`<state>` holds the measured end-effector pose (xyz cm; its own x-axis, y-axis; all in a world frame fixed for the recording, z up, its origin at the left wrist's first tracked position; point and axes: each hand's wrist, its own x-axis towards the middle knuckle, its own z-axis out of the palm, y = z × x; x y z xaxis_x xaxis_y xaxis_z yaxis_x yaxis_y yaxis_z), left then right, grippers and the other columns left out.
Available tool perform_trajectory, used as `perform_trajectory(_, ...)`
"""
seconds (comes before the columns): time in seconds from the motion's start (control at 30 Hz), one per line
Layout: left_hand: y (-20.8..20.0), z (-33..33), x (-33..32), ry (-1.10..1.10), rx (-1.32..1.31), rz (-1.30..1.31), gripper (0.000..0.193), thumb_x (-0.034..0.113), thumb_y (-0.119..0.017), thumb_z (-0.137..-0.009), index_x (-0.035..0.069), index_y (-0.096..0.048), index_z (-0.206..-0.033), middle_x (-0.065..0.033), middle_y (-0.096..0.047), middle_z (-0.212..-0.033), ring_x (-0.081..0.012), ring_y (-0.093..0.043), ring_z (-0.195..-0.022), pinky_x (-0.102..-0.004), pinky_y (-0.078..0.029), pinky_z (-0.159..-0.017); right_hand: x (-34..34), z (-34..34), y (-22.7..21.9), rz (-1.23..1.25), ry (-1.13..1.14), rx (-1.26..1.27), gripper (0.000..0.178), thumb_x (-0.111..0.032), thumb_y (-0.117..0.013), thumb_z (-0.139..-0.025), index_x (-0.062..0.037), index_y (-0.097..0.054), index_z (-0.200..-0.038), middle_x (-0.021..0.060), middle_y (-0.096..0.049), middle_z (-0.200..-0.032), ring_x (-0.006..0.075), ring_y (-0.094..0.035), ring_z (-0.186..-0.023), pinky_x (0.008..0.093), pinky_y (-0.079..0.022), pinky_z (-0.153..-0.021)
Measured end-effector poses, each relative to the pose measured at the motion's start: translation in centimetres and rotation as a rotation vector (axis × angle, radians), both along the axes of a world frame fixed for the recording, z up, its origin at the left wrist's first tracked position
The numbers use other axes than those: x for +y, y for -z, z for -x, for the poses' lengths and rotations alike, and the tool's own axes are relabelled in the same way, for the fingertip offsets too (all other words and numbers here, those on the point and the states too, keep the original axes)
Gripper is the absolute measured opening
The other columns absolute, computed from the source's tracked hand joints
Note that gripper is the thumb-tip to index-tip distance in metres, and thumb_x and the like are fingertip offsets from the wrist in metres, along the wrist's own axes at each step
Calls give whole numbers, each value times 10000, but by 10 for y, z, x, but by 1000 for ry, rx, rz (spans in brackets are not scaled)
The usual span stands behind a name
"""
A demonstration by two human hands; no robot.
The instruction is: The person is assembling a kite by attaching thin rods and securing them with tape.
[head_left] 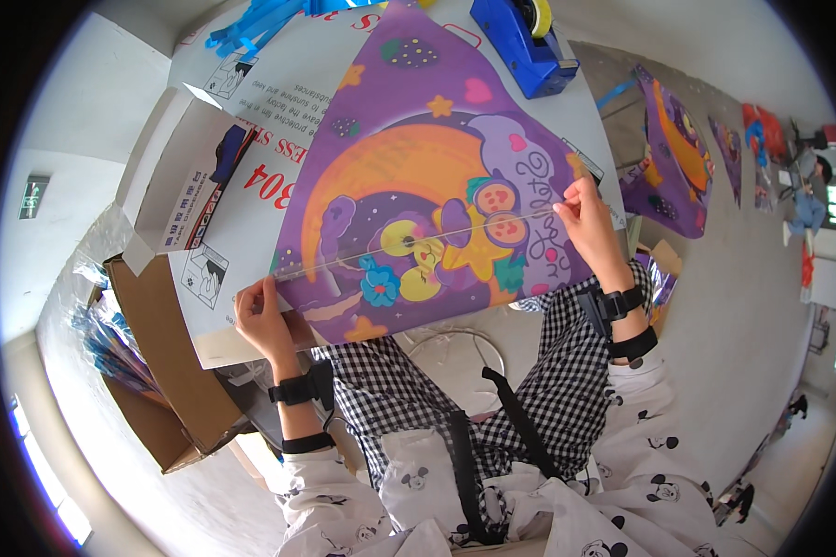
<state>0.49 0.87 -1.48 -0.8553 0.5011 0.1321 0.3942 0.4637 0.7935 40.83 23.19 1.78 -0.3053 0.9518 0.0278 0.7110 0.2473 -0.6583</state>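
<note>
A purple triangular kite-like printed sheet (395, 172), with an orange moon, stars and cartoon figures, lies over the work table and reaches past its near edge above my knees. Across its lower part runs a thin, pale, straight strip or rod (344, 257); I cannot tell which. My left hand (262, 317) pinches its left end at the sheet's left side. At the right, higher up, my right hand (587, 226) is closed in a pinch on the other end, above the printed lettering. Between both hands the strip looks taut.
A blue tape dispenser (529, 51) stands at the far right of the table (237, 339). Blue ribbons (255, 28) lie at the far left, near an open white box (178, 176). Left below is a brown carton (172, 362). Similar printed sheets (678, 158) hang at right; a person (811, 195) sits beyond.
</note>
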Motion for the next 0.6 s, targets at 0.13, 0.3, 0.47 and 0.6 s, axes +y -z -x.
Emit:
perform_trajectory(0.13, -2, -2, 1, 1, -8, -1, 150, 136, -720, -843, -8, -697, -811, -3, -586, -753, -80, -487, -641, -234, -413, -610, -1, -1, 2, 9, 0, 3, 289, -21, -665, -844, -33, -413, -985, 136, -598, -794, 287, -648, -738, 359, -505, -644)
perform_trajectory(0.3, 2, 0, -1, 9, 18, 2, 150, 134, -718, -845, -9, -692, -807, -7, -589, -757, -87, -495, -647, -236, -419, -617, -2, 0, 0, -4, -7, -3, 289, -14, -665, -839, -38, -411, -974, 137, -593, -767, 296, -650, -731, 363, -504, -631)
perform_trajectory(0.47, 1, -1, 0, 8, 27, 11, 150, 131, -717, -846, -11, -690, -808, -12, -590, -761, -91, -503, -657, -237, -424, -621, -4, 2, 0, -15, -1, -3, 298, -11, -674, -829, -36, -413, -970, 136, -592, -767, 289, -649, -722, 359, -506, -628)
perform_trajectory(0.6, 2, -2, 0, 11, 31, 2, 146, 127, -718, -845, -13, -693, -814, -15, -592, -764, -95, -511, -662, -238, -429, -624, -4, 1, 2, -36, 12, -15, 299, -35, -692, -833, -41, -427, -970, 88, -578, -769, 205, -620, -669, 309, -507, -626)
